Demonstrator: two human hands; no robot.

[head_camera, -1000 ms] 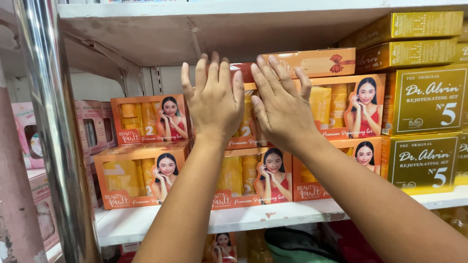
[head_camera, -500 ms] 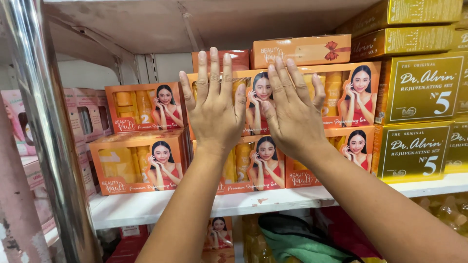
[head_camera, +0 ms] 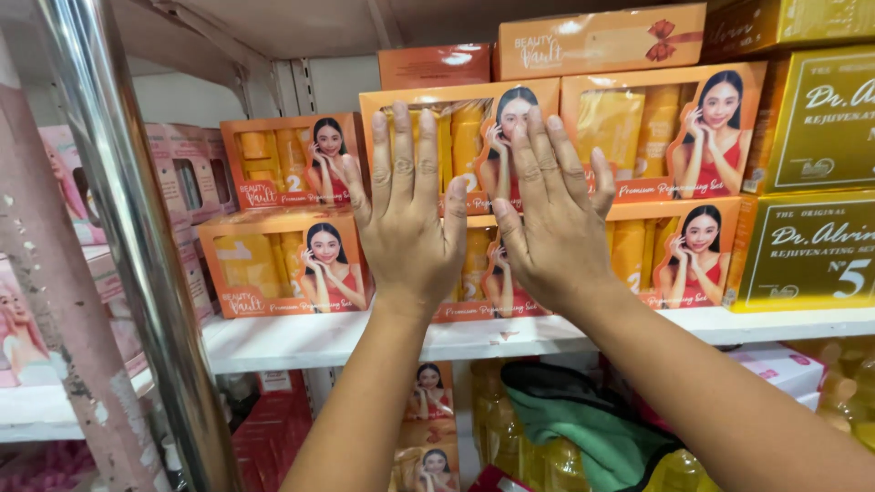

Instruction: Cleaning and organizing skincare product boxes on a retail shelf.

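Glossy printed cardboard with clear plastic windows is seen in the orange boxes (head_camera: 460,137) under the fingertips (head_camera: 401,123), matt white painted board in the shelf (head_camera: 301,337) below the fingers, polished metal in the pole (head_camera: 118,228) beside them, and soft green cloth (head_camera: 583,419) lower down.

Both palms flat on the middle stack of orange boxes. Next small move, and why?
Probably a gentle push straight back: left hand and right hand lie open on the middle orange boxes, whose fronts seem to sit forward of the left stack on the white shelf.
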